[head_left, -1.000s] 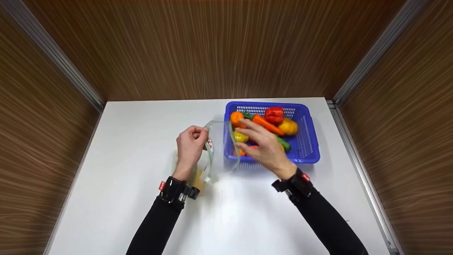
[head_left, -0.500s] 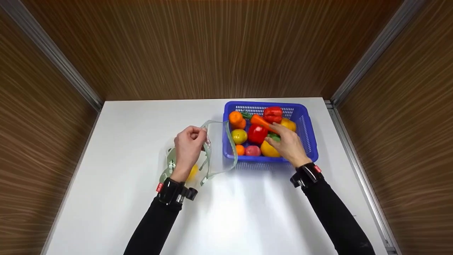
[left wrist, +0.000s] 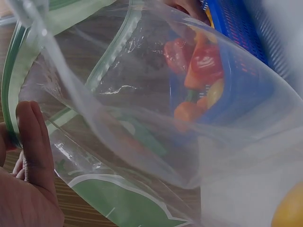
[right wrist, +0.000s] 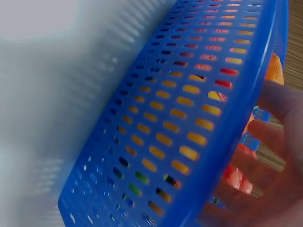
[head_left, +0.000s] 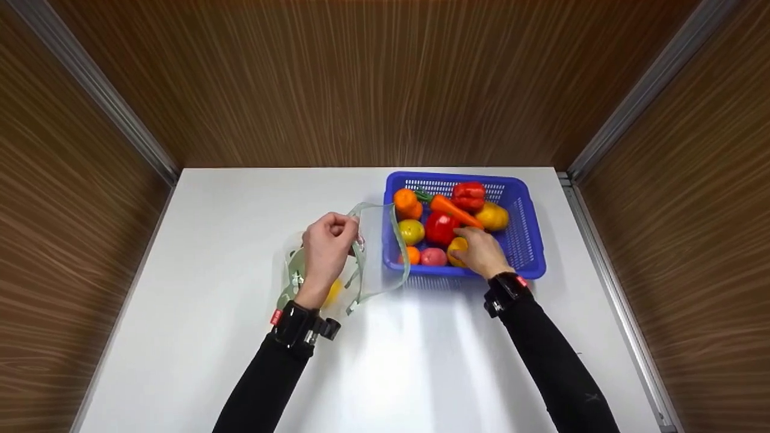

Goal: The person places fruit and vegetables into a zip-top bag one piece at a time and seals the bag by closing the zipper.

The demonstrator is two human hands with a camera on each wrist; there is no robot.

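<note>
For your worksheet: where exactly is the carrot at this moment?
In the head view the carrot lies inside the blue basket on the table's right side, slanting between the orange and the yellow potato, just below the red pepper.

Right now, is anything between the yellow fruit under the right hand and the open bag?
Only the blue basket's near-left wall; the yellow fruit must clear it to reach the bag held beside it.

Left hand (head_left: 325, 251) pinching clear bag (head_left: 361, 255), right hand (head_left: 479, 252) on yellow fruit (head_left: 456, 248)
</note>
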